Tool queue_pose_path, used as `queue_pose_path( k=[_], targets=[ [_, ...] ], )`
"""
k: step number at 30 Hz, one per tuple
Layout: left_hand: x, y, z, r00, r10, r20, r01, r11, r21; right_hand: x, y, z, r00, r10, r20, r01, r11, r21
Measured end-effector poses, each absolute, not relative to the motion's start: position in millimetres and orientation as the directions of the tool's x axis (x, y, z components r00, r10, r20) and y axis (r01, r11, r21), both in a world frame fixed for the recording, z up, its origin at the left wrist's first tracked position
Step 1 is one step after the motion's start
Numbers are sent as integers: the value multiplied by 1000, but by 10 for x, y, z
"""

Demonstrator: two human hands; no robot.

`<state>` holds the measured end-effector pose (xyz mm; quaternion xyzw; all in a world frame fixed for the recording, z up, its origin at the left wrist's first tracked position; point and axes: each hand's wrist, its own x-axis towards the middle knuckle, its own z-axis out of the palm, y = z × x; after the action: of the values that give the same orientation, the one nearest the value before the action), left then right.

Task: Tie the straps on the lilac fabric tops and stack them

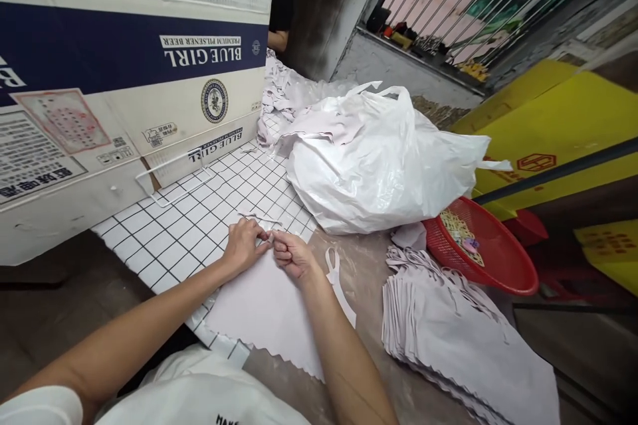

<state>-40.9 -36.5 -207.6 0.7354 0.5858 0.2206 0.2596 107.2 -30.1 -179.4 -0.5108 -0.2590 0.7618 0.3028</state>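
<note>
A pale lilac fabric piece with a scalloped lower edge lies on the table in front of me. At its top end my left hand and my right hand meet, fingertips pinched close together on the piece's narrow upper part. The exact bit between the fingertips is too small to make out. A thin strap loop sticks out to the right of my right wrist. Dark thin threads lie just beyond my fingers.
A big beer carton stands at the left. A white plastic bag with similar fabric sits ahead. To the right are a stack of fabric pieces and a red basket. A person's arm shows behind the carton.
</note>
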Motion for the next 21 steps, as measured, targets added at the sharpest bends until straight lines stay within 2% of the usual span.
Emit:
queue_pose_path(
  k=[3, 6, 10, 14, 18, 21],
  targets=[
    [-404, -360, -2076, 219, 976, 20, 748, -181, 638, 1110, -404, -1713, -474, 727, -496, -188, -634, -750],
    [-409, -359, -2074, 207, 978, 26, 735, -173, 656, 1178, -616, -1516, -615, 669, -417, 27, -511, -859],
    [-410, -368, -2068, 187, 982, 33, 719, -160, 677, 1287, -1001, -1167, -717, 495, -490, 395, -290, -872],
    [-412, -375, -2074, 182, 983, 34, 716, -156, 681, 1361, -1345, -1002, -682, 522, -513, 616, 32, -787],
    [-403, -359, -2067, 176, 984, 23, 725, -145, 673, 1411, -1539, -1095, -642, 577, -505, 678, 121, -725],
    [-445, -363, -1990, 183, 983, -12, 715, -125, 687, 1460, -1576, -1195, -678, 598, -428, 564, 50, -824]
  ],
)
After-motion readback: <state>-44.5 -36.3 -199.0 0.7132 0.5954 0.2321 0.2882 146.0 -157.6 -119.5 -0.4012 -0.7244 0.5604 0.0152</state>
